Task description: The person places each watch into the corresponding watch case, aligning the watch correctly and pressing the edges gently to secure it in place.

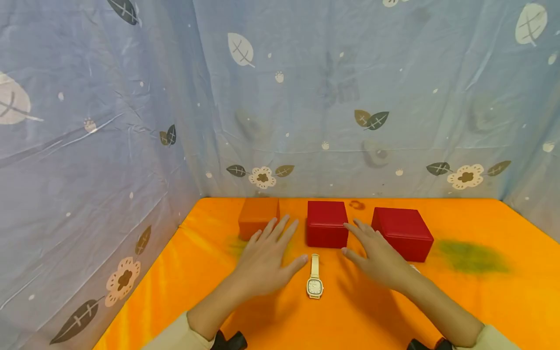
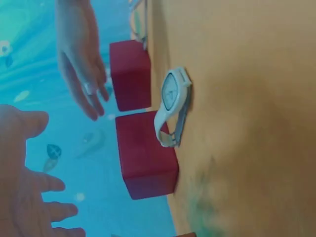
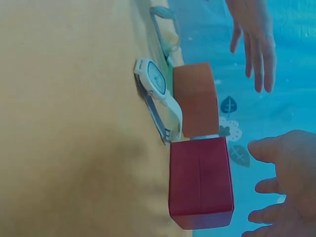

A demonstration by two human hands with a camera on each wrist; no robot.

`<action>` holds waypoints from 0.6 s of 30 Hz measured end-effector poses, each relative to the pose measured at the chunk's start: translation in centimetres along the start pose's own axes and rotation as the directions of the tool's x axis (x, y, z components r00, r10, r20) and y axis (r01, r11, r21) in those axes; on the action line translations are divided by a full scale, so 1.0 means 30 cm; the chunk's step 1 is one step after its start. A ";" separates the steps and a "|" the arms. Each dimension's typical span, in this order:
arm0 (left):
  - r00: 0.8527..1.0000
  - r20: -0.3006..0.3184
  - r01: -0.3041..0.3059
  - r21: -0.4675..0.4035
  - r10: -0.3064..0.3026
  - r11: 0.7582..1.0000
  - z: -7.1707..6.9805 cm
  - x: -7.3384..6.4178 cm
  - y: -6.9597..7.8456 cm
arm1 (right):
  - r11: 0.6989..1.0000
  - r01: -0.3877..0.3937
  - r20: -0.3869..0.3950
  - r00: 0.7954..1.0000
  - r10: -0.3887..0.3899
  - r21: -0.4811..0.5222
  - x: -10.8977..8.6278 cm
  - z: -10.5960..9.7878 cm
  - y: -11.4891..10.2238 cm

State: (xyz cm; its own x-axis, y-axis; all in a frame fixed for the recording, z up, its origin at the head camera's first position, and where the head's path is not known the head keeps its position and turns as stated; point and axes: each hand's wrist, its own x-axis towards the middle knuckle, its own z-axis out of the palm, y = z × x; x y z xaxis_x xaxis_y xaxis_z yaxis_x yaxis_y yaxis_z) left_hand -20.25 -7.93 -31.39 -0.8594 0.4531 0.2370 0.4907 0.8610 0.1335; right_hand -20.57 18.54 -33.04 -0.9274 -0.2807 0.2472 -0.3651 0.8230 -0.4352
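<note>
Both hands were found holding nothing, each held above the surface (image 1: pixel 323 323). The left hand (image 1: pixel 267 260), left of centre in the lower half of the head frame, had its fingers extended and thumb spread to the right. The right hand (image 1: pixel 378 253), right of centre, was likewise spread, thumb to the left.

Between the hands, at the lower centre, a white wristwatch (image 1: pixel 314 287) lay with its square dial nearest the bottom edge and its strap pointing up the frame. Both wrist views showed its strap forming a loop.

Past the fingertips, three closed boxes stood apart in a row: an orange box (image 1: pixel 259 214) left of centre, a red box (image 1: pixel 327 228) at centre and a second red box (image 1: pixel 402 231) to the right. A white sliver (image 1: pixel 414 268), mostly hidden by the right arm, could not be identified. Nor could a pale looped item (image 3: pixel 163 34) at the top of the right wrist view.

A blue-grey curtain (image 1: pixel 306 97), printed with leaves and flowers, filled the upper frame and left side.
</note>
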 end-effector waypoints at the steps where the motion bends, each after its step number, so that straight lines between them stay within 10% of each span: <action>1: 1.000 0.001 0.005 -0.013 -0.005 1.000 0.002 0.004 0.002 | 1.000 -0.008 -0.002 1.000 0.008 0.003 0.007 0.001 0.003; 18: 0.996 -0.015 0.089 -0.172 -0.093 0.981 0.027 0.015 -0.014 | 0.985 -0.068 0.034 0.997 0.064 0.157 0.123 0.041 -0.052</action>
State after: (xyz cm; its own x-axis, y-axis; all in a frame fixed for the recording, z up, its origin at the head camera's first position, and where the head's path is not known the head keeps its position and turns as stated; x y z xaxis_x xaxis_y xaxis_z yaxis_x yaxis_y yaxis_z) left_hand -20.97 -7.90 -32.12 -0.8989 0.3679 0.2381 0.4300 0.8451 0.3176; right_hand -23.53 15.63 -32.51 -0.9510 -0.2443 0.1896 -0.3093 0.7522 -0.5819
